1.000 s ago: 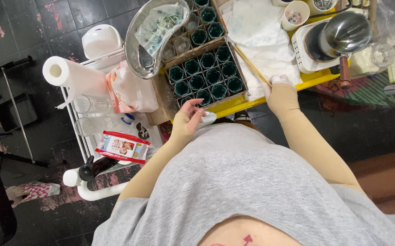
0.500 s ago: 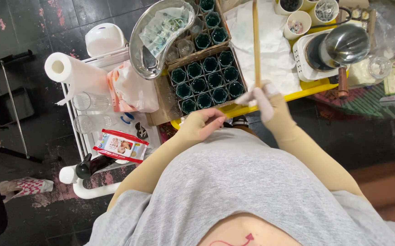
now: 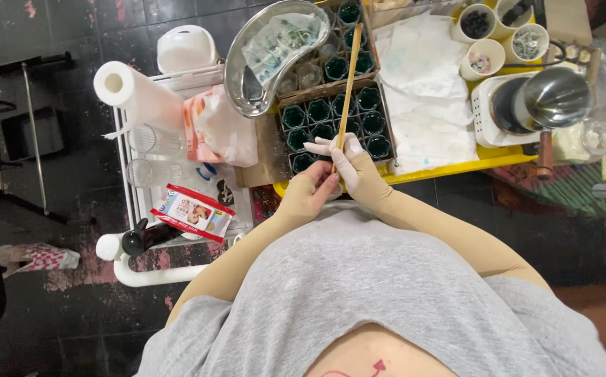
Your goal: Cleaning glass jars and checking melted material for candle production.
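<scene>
My right hand (image 3: 350,166), in a pale glove and tan sleeve, grips a pair of long wooden sticks (image 3: 348,77). They point away from me over a cardboard box (image 3: 260,150) of small glasses filled with dark green stuff (image 3: 319,112). My left hand (image 3: 312,192) is curled just to the left of the right hand, touching it, above the box's near edge. Whatever lies inside its fingers is hidden.
A steel kidney dish (image 3: 247,91) with a plastic packet lies on the box's far left. White paper (image 3: 429,105), small cups (image 3: 488,56) and a metal pot on a white burner (image 3: 551,98) stand on the yellow tray (image 3: 456,166). A paper roll (image 3: 135,94), two glasses and a wipes pack (image 3: 191,211) sit on the white cart (image 3: 142,276).
My right hand lifted the sticks off the white paper and swung left, over the box of green glasses, meeting my left hand. The left hand closed its fingers. The view shifted slightly.
</scene>
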